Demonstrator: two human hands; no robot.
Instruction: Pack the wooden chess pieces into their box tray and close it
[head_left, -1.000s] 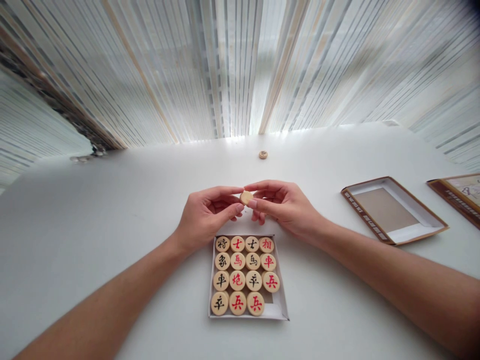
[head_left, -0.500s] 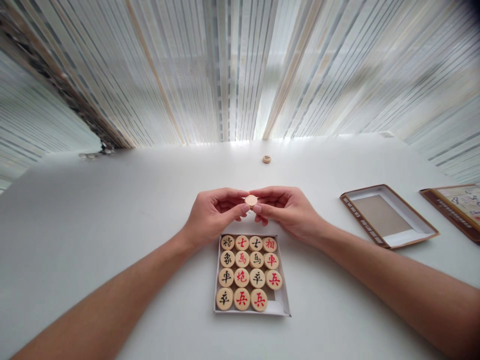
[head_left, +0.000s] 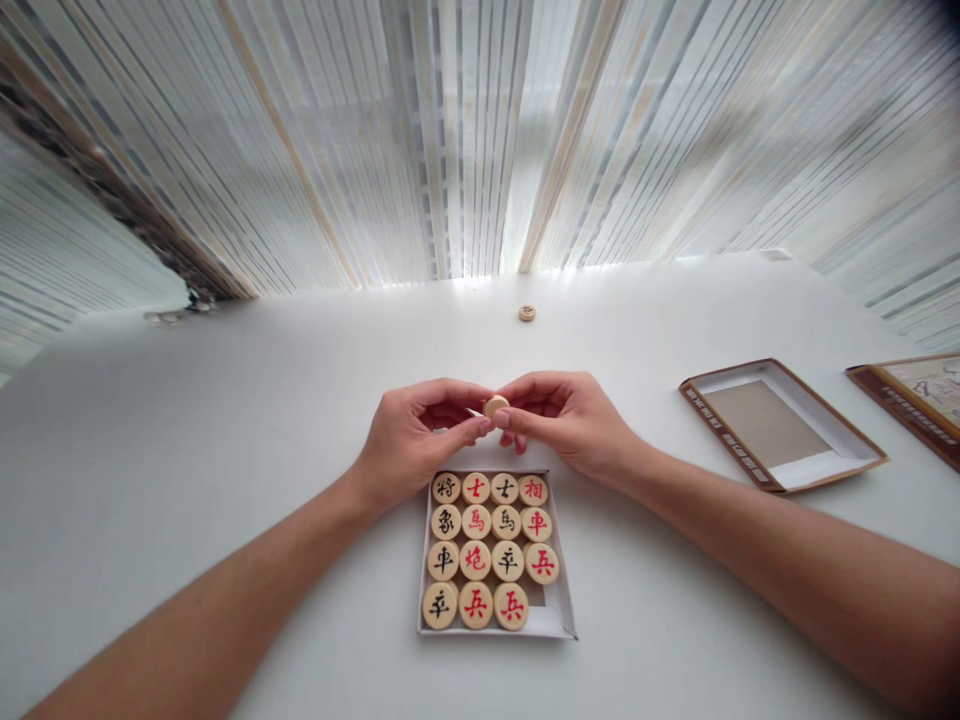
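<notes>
My left hand (head_left: 409,435) and my right hand (head_left: 566,418) meet above the table, and both pinch one round wooden chess piece (head_left: 495,405) between thumb and fingertips. Its marked face is turned away from me. Just below the hands lies a shallow white box (head_left: 559,620) holding several round wooden pieces with red or black characters. The box's bottom right slot is bare.
A single chess piece (head_left: 527,313) lies alone near the table's far edge. An open brown-rimmed box lid (head_left: 780,420) sits to the right, and part of a printed brown box (head_left: 915,395) shows at the right edge. Striped curtains hang behind the white table (head_left: 187,420).
The held piece has tilted slightly between the fingertips and both hands have sunk a little toward the box. Nothing else on the table has moved.
</notes>
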